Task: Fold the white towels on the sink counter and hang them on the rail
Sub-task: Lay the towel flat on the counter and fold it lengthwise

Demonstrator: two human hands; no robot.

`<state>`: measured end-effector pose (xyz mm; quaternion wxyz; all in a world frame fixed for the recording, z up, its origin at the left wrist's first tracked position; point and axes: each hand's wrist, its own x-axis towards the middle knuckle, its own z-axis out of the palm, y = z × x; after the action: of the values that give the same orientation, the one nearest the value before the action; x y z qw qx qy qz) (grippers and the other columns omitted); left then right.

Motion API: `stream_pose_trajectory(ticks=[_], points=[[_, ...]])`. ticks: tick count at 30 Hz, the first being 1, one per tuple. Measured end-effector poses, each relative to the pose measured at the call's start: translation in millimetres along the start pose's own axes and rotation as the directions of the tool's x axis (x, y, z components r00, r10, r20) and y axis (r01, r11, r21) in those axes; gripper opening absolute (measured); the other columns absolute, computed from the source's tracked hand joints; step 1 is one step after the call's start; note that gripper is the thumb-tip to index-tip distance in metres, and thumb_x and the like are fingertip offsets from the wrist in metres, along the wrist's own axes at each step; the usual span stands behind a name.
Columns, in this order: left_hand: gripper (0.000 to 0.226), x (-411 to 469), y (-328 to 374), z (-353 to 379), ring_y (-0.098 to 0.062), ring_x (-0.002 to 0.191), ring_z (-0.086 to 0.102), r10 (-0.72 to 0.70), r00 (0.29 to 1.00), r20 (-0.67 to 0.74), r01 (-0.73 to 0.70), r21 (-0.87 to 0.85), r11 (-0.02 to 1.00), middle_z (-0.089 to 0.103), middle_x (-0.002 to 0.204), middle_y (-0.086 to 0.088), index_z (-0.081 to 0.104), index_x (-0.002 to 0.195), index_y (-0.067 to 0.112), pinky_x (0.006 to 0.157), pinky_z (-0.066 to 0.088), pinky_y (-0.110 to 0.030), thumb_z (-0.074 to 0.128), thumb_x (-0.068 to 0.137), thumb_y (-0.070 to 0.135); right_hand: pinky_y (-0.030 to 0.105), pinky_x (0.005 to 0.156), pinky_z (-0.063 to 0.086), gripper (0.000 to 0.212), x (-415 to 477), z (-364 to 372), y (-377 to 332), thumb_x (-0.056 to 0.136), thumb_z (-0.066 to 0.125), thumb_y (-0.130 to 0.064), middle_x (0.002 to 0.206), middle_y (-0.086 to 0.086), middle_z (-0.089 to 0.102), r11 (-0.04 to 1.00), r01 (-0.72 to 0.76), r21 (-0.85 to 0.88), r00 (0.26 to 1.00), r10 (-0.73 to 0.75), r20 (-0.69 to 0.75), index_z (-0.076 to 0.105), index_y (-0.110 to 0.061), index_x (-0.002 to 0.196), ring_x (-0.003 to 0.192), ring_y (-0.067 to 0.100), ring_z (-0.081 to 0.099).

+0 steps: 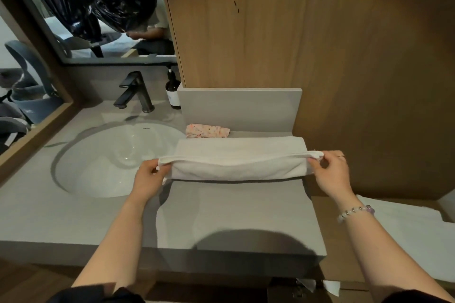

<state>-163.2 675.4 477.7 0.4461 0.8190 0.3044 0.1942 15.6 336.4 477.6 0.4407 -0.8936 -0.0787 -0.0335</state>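
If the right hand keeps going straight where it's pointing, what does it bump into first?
The right hand pinches the white towel, so that comes first. Beyond it, probably the grey back panel, though depth is hard to judge.

Both forearms are bare below dark sleeves [98, 294] pushed up toward the elbows. The right wrist wears a bracelet [355, 211] of pale, milky round beads with a few purple ones. A thin ring [341, 156] circles one finger of the right grip [332, 174].
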Motion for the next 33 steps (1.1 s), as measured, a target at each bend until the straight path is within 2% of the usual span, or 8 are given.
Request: stream_pose_trajectory(ticks=[6,9,13,17,21,24,29,33], points=[[0.017,18,9,14,-0.014,0.089,0.054,-0.111,0.990,0.090,0.124,-0.157,0.980,0.060,0.094,0.002,0.058,0.108,0.011,0.068,0.039,-0.018,0.044,0.099,0.015,0.026,0.075,0.043,0.026,18,13,1,0.098,0.045,-0.024,0.108,0.003,0.055,0.992,-0.071,0.104,0.991,0.058,0.119,0.051,-0.007,0.118,0.100,0.018,0.052],[0.025,34,9,21,-0.014,0.090,0.054,-0.138,0.985,0.107,0.153,-0.153,0.976,0.059,0.105,-0.002,0.057,0.117,0.009,0.076,0.040,-0.024,0.042,0.100,0.019,0.041,0.093,0.047,0.030,31,21,5,0.099,0.043,-0.028,0.118,0.006,0.056,0.992,-0.117,0.046,0.987,0.111,0.116,0.048,-0.011,0.123,0.108,0.023,0.053],[0.035,64,2,27,-0.023,0.107,0.053,-0.137,0.977,0.163,0.145,-0.040,0.989,0.058,0.123,-0.010,0.053,0.126,0.008,0.091,0.041,-0.034,0.037,0.101,0.027,0.044,0.095,0.048,0.034,47,30,4,0.100,0.040,-0.031,0.124,0.007,0.055,0.984,-0.173,-0.047,0.976,0.177,0.127,0.043,-0.014,0.128,0.114,0.027,0.053],[0.040,92,-7,32,-0.027,0.118,0.048,-0.118,0.974,0.195,0.089,0.155,0.984,0.053,0.132,-0.010,0.048,0.133,0.012,0.098,0.035,-0.036,0.031,0.102,0.031,0.043,0.089,0.047,0.032,63,41,3,0.101,0.033,-0.034,0.112,0.011,0.060,0.949,-0.165,-0.269,0.976,0.196,0.093,0.044,-0.012,0.122,0.104,0.032,0.057],[0.034,113,-18,39,-0.027,0.100,0.048,-0.129,0.971,0.201,0.090,0.192,0.977,0.057,0.122,-0.016,0.053,0.121,0.008,0.082,0.033,-0.032,0.031,0.101,0.025,0.047,0.090,0.047,0.033,74,56,0,0.101,0.030,-0.035,0.109,0.015,0.061,0.882,-0.180,-0.436,0.972,0.227,0.057,0.042,-0.013,0.122,0.101,0.036,0.058],[0.036,123,-25,44,-0.034,0.105,0.052,-0.138,0.973,0.183,0.089,0.255,0.963,0.060,0.117,-0.017,0.055,0.119,0.007,0.079,0.032,-0.032,0.030,0.101,0.027,0.047,0.089,0.046,0.031,82,65,0,0.101,0.030,-0.034,0.105,0.017,0.063,0.849,-0.160,-0.504,0.978,0.207,0.038,0.043,-0.013,0.120,0.099,0.036,0.059],[0.037,126,-26,44,-0.030,0.089,0.049,-0.198,0.961,0.195,0.125,0.331,0.935,0.057,0.094,-0.012,0.054,0.094,0.002,0.072,0.031,-0.033,0.030,0.101,0.028,0.042,0.083,0.048,0.031,89,70,1,0.101,0.030,-0.036,0.097,0.014,0.062,0.830,-0.167,-0.533,0.977,0.212,0.024,0.045,-0.013,0.114,0.093,0.035,0.059],[0.032,118,-22,44,-0.030,0.089,0.048,-0.192,0.976,0.104,0.130,0.432,0.893,0.053,0.090,-0.011,0.048,0.084,0.006,0.070,0.029,-0.034,0.030,0.100,0.027,0.038,0.078,0.045,0.034,91,72,3,0.100,0.034,-0.037,0.100,0.016,0.063,0.832,-0.177,-0.525,0.977,0.213,0.008,0.048,-0.011,0.117,0.095,0.037,0.059]])
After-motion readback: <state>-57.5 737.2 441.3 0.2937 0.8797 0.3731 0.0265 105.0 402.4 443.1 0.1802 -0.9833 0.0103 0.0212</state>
